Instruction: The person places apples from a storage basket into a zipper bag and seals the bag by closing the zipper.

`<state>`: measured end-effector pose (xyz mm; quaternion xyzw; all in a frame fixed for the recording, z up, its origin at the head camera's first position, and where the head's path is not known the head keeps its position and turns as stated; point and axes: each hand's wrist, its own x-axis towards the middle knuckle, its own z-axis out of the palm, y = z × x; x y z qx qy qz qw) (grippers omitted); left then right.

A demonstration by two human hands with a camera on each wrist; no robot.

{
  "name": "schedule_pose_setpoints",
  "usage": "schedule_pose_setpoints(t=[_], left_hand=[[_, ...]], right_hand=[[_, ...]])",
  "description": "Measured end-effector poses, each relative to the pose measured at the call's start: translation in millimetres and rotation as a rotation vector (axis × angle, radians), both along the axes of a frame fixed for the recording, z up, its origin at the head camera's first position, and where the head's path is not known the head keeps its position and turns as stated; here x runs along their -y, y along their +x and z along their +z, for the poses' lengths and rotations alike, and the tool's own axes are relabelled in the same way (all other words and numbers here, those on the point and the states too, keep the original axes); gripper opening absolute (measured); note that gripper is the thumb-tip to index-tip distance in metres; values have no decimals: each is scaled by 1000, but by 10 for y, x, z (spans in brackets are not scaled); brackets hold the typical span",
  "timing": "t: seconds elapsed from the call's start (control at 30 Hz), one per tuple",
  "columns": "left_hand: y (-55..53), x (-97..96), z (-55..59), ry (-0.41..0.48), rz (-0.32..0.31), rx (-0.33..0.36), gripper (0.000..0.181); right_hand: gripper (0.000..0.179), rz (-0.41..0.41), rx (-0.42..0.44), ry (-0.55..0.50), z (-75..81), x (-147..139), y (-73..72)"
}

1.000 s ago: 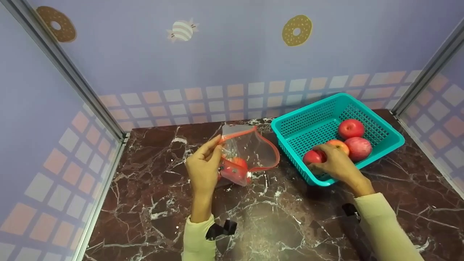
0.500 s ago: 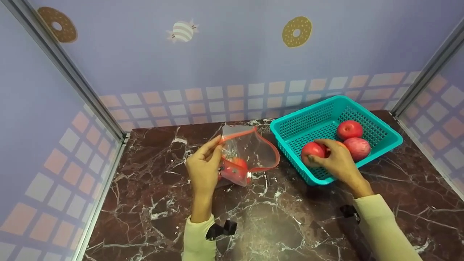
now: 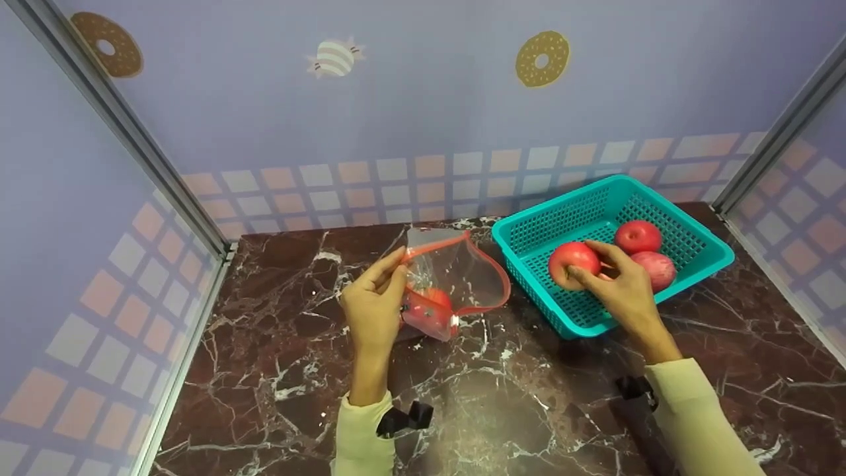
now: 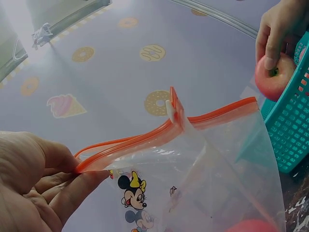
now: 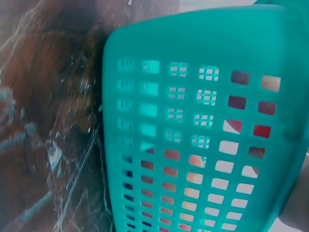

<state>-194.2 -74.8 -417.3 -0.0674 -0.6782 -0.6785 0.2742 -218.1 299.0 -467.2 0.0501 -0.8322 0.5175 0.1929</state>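
Observation:
My left hand (image 3: 373,304) pinches the orange rim of a clear zip bag (image 3: 472,277), whose mouth stands open to the right. Red apple (image 3: 433,307) shows through its lower part, and cartoon mice are printed on its side in the left wrist view. Over the left part of a teal basket (image 3: 529,231), my right hand (image 3: 621,277) grips a red apple (image 3: 572,264) between thumb and fingers. Behind that hand, two more apples lie in the basket: a red one (image 3: 638,237) and a paler one (image 3: 654,270). The basket's wall fills much of the right wrist view.
A dark marbled tabletop (image 3: 284,370) lies beneath everything. The patterned back wall (image 3: 423,99) meets its far edge, close behind the basket. Side panels with metal posts (image 3: 152,165) stand at left and right.
My right hand has raised the red apple from the basket's floor and shifted slightly up. The left hand and the bag have hardly moved.

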Motion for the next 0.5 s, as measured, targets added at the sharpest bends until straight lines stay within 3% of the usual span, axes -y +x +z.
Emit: schedule_pose_setpoints(t=[0.5], left_hand=[[-8, -8, -15, -9, 23, -3, 20]], right_hand=[[44, 48, -144, -242, 153, 379, 24]])
